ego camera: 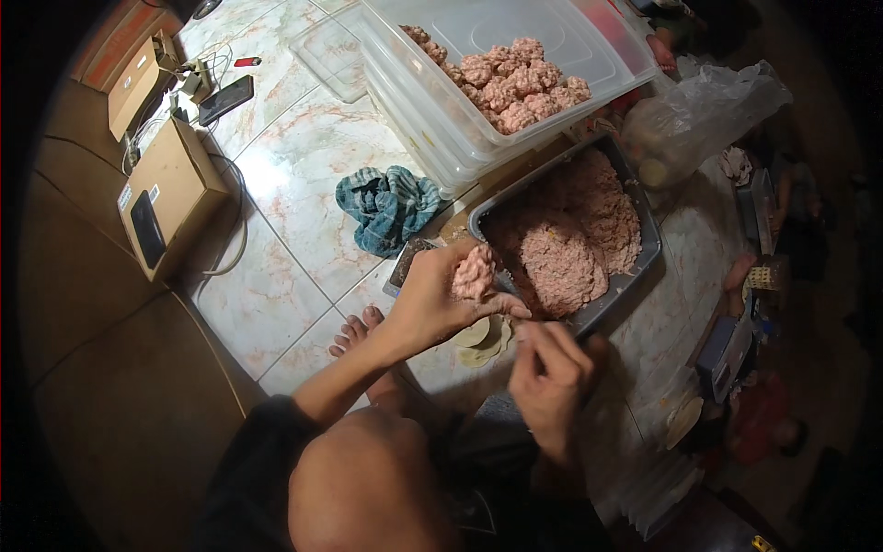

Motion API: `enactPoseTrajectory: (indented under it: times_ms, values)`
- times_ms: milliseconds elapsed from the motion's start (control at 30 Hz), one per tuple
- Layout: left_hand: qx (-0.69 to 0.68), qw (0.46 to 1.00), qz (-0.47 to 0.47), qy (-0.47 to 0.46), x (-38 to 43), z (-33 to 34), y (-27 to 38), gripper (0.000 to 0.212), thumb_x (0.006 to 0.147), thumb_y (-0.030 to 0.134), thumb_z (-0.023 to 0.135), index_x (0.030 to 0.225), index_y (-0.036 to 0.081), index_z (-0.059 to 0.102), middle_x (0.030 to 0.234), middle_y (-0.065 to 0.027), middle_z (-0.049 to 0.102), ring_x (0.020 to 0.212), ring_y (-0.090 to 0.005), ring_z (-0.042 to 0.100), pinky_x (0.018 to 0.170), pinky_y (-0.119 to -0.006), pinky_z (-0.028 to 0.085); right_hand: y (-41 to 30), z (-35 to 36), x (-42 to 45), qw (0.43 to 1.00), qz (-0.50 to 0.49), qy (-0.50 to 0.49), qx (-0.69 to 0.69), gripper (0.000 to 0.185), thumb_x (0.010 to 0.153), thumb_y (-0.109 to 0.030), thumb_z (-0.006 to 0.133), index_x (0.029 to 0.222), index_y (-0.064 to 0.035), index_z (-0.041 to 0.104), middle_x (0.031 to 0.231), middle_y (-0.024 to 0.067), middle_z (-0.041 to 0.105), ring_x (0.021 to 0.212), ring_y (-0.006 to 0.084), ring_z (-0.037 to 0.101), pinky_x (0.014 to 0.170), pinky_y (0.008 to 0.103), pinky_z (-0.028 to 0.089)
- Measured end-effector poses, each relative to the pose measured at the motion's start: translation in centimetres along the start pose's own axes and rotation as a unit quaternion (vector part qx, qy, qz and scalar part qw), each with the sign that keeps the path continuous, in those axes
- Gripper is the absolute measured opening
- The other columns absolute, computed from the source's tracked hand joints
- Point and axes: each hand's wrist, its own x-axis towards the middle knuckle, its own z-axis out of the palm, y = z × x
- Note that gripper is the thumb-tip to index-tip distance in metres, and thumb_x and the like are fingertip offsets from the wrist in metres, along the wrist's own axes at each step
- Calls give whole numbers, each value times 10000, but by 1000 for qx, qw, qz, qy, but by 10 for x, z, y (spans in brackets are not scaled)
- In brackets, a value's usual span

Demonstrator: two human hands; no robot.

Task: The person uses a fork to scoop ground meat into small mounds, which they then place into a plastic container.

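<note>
My left hand (438, 293) is curled around a lump of pink minced filling (474, 272), which shows above the thumb and index finger. Close by on the right, my right hand (552, 372) has its fingertips near the left thumb tip; whether they hold anything is too blurred to tell. Beyond both hands lies a grey tub (652, 255) with a mass of the same mince (562, 269). Round pale wrappers (476, 338) lie on the tiles, partly hidden by the left hand. Shaped meat balls (517, 83) sit in a translucent plastic box (441, 138) at the top.
A crumpled teal cloth (388, 207) lies left of the tub. At the upper left are a phone (226, 99), cables and a cardboard box (172, 186). A clear plastic bag (703, 124) stands right of the box. Other people sit along the right edge.
</note>
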Motion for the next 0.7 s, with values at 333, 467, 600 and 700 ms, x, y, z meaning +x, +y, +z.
enactPoseTrajectory:
  times_ms: [333,467,600,700]
  values:
    - [-111,994,4,4,-6,11,-1,520,730,267,1042,922,35,619,802,47,534,770,-20,445,650,-204,410,-12,2,-3,999,-20,-30,-7,131,881,22,767,1010,6,788,886,101,727,730,308,707,631,429,533]
    - [-66,996,47,-31,2,2,7,426,798,112,982,991,36,610,868,73,557,786,-1,475,673,-198,421,-2,-29,-1,995,45,31,-85,98,924,-21,749,1012,11,778,831,84,664,767,301,550,680,427,427]
    - [-161,987,5,2,1,-4,-15,337,783,42,916,988,14,650,854,18,639,809,-54,584,752,-240,500,-10,-47,1,998,53,-4,-24,106,945,-34,738,1026,30,760,817,112,648,743,307,593,636,428,449]
    - [3,995,104,0,6,-1,-21,273,783,44,853,950,7,640,825,-102,644,715,-144,600,704,-294,519,-14,-42,4,996,54,-66,14,112,956,-46,737,1023,43,747,814,140,643,687,319,634,606,438,463]
